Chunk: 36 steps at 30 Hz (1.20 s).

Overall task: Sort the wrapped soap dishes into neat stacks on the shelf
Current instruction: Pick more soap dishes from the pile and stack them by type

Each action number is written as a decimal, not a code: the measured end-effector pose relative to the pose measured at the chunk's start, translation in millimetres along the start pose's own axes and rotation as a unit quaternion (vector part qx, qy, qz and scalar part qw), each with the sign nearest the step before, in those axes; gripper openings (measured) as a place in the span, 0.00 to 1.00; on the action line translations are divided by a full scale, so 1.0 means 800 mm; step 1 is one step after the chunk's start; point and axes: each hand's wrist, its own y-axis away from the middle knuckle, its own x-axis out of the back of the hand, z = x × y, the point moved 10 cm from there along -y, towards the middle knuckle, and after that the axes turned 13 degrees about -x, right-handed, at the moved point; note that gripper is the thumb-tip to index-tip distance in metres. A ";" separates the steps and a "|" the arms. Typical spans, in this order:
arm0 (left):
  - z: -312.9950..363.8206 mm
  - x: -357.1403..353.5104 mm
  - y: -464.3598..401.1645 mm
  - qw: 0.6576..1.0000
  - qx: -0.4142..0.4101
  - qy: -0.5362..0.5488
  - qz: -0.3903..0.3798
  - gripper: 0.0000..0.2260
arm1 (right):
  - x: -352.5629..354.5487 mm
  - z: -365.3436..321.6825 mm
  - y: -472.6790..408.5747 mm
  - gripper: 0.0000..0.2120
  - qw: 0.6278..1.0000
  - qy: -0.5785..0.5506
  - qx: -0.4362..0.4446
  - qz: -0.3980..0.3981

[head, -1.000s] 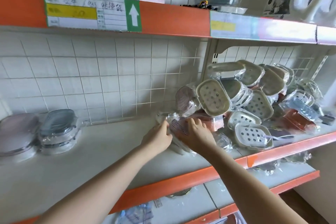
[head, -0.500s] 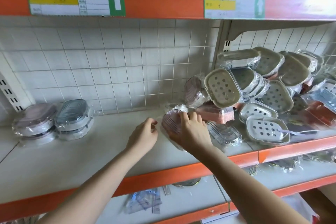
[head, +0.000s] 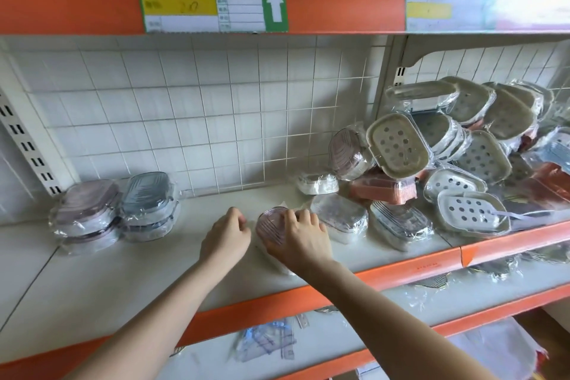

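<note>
Pink ribbed wrapped soap dish [head: 271,225] tilted on the shelf [head: 92,281], jumbled dishes [head: 462,163] piled right

Person, partial: left hand [head: 226,236] and right hand [head: 303,241], both bare. Two bare forearms enter from the frame's lower edge, sleeveless throughout the visible length.

White shelf [head: 92,271] — two neat stacks [head: 117,210] left, jumbled pile [head: 447,163] right.

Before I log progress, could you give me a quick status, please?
Right hand holds pink wrapped dish; left hand curled beside it, contact unclear. Two neat stacks far left. Jumbled pile remains right.
</note>
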 end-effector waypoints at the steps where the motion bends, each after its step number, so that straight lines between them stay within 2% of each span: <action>1: -0.002 -0.001 -0.002 1.000 -0.004 0.002 -0.007 0.08 | -0.003 -0.003 0.000 0.33 1.000 0.001 -0.011 0.000; 4: 0.000 -0.007 -0.006 0.999 -0.020 0.014 -0.031 0.09 | -0.006 -0.015 0.004 0.31 0.999 -0.007 -0.031 0.021; 8: 0.010 -0.014 -0.015 0.998 -0.033 0.030 -0.050 0.10 | -0.026 -0.021 -0.002 0.29 0.997 -0.020 -0.036 -0.064; 12: 0.012 -0.014 -0.026 0.998 -0.034 0.023 -0.052 0.11 | -0.025 -0.025 -0.008 0.20 0.990 -0.062 0.007 -0.130; 14: 0.016 -0.015 -0.026 0.998 -0.032 0.003 -0.058 0.12 | -0.013 -0.017 -0.013 0.19 0.990 -0.073 0.018 -0.117; 18: 0.034 -0.025 -0.021 0.995 -0.018 -0.070 -0.066 0.16 | 0.028 0.025 -0.035 0.17 0.999 -0.017 -0.028 -0.024; 21: 0.044 -0.050 -0.020 0.990 0.012 -0.098 -0.098 0.26 | 0.038 0.065 -0.053 0.20 0.997 0.050 -0.057 -0.005; 25: 0.049 -0.075 -0.025 0.981 0.031 -0.135 -0.135 0.39 | 0.024 0.110 -0.069 0.30 0.992 0.072 -0.093 -0.048; 27: 0.050 -0.076 -0.027 0.980 0.043 -0.141 -0.130 0.40 | 0.019 0.120 -0.072 0.34 0.991 0.074 -0.101 -0.056; 30: 0.051 -0.071 -0.029 0.985 0.045 -0.133 -0.101 0.33 | 0.013 0.130 -0.071 0.37 0.990 0.057 -0.118 -0.058; 33: 0.050 -0.063 -0.029 0.987 0.034 -0.132 -0.083 0.28 | 0.010 0.132 -0.071 0.38 0.990 0.039 -0.121 -0.056; 36: 0.047 -0.056 -0.026 0.987 0.029 -0.135 -0.078 0.28 | 0.005 0.127 -0.068 0.38 0.991 0.024 -0.114 -0.072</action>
